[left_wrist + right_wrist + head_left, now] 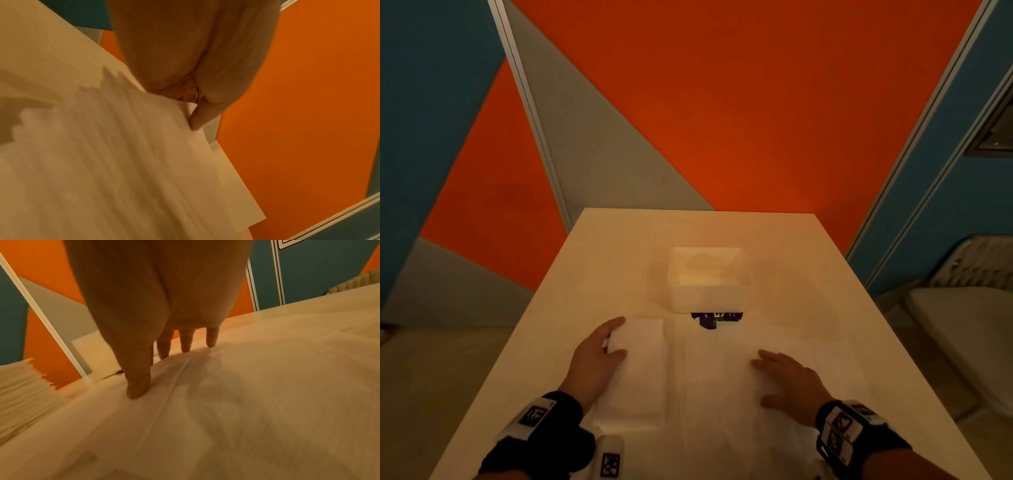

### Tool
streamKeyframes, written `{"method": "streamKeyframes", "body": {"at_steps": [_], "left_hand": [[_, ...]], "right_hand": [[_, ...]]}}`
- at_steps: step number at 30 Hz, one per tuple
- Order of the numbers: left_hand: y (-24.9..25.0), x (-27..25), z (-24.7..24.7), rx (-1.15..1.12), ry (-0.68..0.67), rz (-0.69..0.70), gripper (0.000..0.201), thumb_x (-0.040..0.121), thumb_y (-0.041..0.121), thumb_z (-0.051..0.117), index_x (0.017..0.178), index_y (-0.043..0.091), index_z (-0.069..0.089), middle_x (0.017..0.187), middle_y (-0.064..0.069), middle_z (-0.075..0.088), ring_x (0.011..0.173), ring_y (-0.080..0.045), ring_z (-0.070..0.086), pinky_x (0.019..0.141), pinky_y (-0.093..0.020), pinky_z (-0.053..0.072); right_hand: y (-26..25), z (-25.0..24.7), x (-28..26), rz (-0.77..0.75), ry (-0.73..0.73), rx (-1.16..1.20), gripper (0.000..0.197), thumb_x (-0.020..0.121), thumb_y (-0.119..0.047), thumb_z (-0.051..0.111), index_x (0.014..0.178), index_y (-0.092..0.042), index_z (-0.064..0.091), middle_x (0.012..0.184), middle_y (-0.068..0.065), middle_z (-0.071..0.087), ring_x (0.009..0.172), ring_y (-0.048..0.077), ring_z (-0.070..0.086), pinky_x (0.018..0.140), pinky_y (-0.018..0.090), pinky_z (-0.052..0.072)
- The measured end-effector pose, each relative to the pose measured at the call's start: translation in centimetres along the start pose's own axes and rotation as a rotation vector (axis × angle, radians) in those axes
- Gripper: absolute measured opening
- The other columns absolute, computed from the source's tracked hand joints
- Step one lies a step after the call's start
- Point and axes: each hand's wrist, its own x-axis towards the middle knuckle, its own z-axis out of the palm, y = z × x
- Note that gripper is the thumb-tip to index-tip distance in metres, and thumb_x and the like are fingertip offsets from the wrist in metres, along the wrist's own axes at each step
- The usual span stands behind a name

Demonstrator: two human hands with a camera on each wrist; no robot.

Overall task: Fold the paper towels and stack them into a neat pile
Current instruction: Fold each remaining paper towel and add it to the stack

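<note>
While both wrists sit nearest the camera with tagged wrist bands on, the left hand (pixel 599 356) grips the far left edge of the pile of folded paper towels (pixel 635 373): thumb on top, fingers (pixel 198 120) curled round the side, layered edges showing in the left wrist view. That pile lies on the near left part of the table (pixel 599 260), long side running away from the person. Just right of it, apart by a narrow strip, an unfolded paper towel (pixel 726 394) lies spread flat on the table. The right hand (pixel 787 377) rests on it palm down, fingers (pixel 186 344) straight and spread, tips and thumb pressing the sheet, holding nothing; soft ridges run out from the thumb in the right wrist view.

Farther back, a white plastic container (pixel 709 281) stands mid-table, touching or overlapping a purple printed packet (pixel 714 319) whose edge peeks out at its near side. Beyond: orange, grey and blue wall panels.

Judgement: pile is being squared up while the next sheet waits for folding. Risks: left-hand squeeze could skew or fan the upper layers, since only one side is held. The pressing right hand could drag and wrinkle the thin sheet, so the fold comes out crooked. The loose sheet is close to the pile, so sliding it might nudge the stack. White on pale table, edges hard to see, so misaligned corners are likely.
</note>
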Motion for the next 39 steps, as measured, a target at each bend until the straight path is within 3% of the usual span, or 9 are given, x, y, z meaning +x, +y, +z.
{"method": "streamKeyframes", "body": {"at_steps": [7,10,14,18,23,27,32,36,39], "left_hand": [[-0.6,0.9,0.0,0.446,0.064,0.149,0.056,0.085,-0.005,0.056,0.136,0.017,0.047,0.145,-0.008,0.036,0.129,-0.027,0.041,0.111,-0.035,0.032],[-0.2,0.2,0.6,0.776,0.103,0.265,0.059,0.088,0.015,0.058,0.142,0.024,0.038,0.156,-0.004,0.015,0.139,-0.028,0.022,0.115,-0.035,0.022],[-0.4,-0.5,1.8,0.964,-0.109,0.415,0.058,0.094,0.037,0.043,0.149,0.031,0.022,0.158,0.005,0.005,0.147,-0.022,0.006,0.117,-0.034,0.011],[-0.7,-1.0,2.3,1.041,-0.224,0.302,0.057,0.100,0.035,0.035,0.151,0.032,0.008,0.160,0.004,-0.003,0.147,-0.017,-0.002,0.118,-0.031,0.006],[-0.6,-0.9,2.1,1.026,-0.233,0.286,0.057,0.100,0.036,0.036,0.150,0.033,0.009,0.160,0.005,-0.002,0.147,-0.015,0.001,0.117,-0.028,0.007],[0.4,-0.7,2.4,0.918,-0.215,0.300,0.055,0.098,0.038,0.044,0.148,0.034,0.022,0.157,0.004,0.014,0.146,-0.018,0.008,0.118,-0.029,0.010],[3.5,-1.3,3.4,0.430,-0.306,0.251,0.046,0.088,0.038,0.062,0.130,0.044,0.044,0.129,0.010,0.050,0.117,-0.008,0.050,0.096,-0.021,0.041],[5.7,-1.5,4.2,0.174,-0.391,0.152,0.051,0.080,0.047,0.069,0.123,0.052,0.043,0.109,0.003,0.065,0.100,0.001,0.058,0.088,-0.017,0.045],[6.7,-1.9,4.4,-0.082,-0.398,0.157,0.071,0.067,0.051,0.076,0.129,0.050,0.042,0.109,-0.004,0.068,0.103,-0.016,0.063,0.088,-0.030,0.052]], "right_hand": [[0.3,0.5,0.1,-0.020,0.075,0.010,0.050,0.101,-0.028,0.039,0.146,-0.042,0.025,0.159,-0.018,0.011,0.146,0.012,0.014,0.118,0.038,0.020],[0.0,0.4,0.2,-0.013,0.120,0.048,0.046,0.101,-0.021,0.035,0.144,-0.039,0.034,0.157,-0.014,0.020,0.145,0.011,0.020,0.118,0.037,0.021],[-0.5,0.3,0.4,-0.010,0.165,0.034,0.037,0.102,-0.029,0.038,0.138,-0.038,0.044,0.154,-0.014,0.029,0.140,0.010,0.029,0.115,0.031,0.026],[-0.8,0.2,0.5,-0.001,0.198,0.047,0.032,0.101,-0.036,0.040,0.130,-0.037,0.054,0.149,-0.013,0.039,0.133,0.010,0.039,0.111,0.027,0.029],[-1.6,-2.0,0.3,0.060,0.309,0.108,0.025,0.100,-0.033,0.044,0.106,-0.024,0.067,0.107,-0.005,0.066,0.098,0.015,0.060,0.079,0.022,0.045],[-2.9,-5.0,0.3,0.022,0.433,0.208,0.028,0.099,-0.025,0.050,0.071,-0.018,0.050,0.067,-0.005,0.047,0.061,0.010,0.043,0.056,0.024,0.030],[-6.9,-9.7,-1.9,-0.194,0.439,0.726,0.026,0.096,-0.012,0.054,0.072,-0.022,0.056,0.067,-0.007,0.059,0.057,0.004,0.055,0.056,0.016,0.040],[-9.3,-12.0,-3.8,-0.286,0.344,1.066,0.018,0.097,-0.011,0.051,0.085,-0.012,0.064,0.076,-0.003,0.068,0.069,0.013,0.064,0.062,0.024,0.051],[-9.9,-12.9,-4.4,-0.306,0.322,1.225,0.016,0.098,-0.011,0.049,0.093,-0.008,0.063,0.084,0.004,0.067,0.074,0.016,0.064,0.063,0.027,0.050]]}}
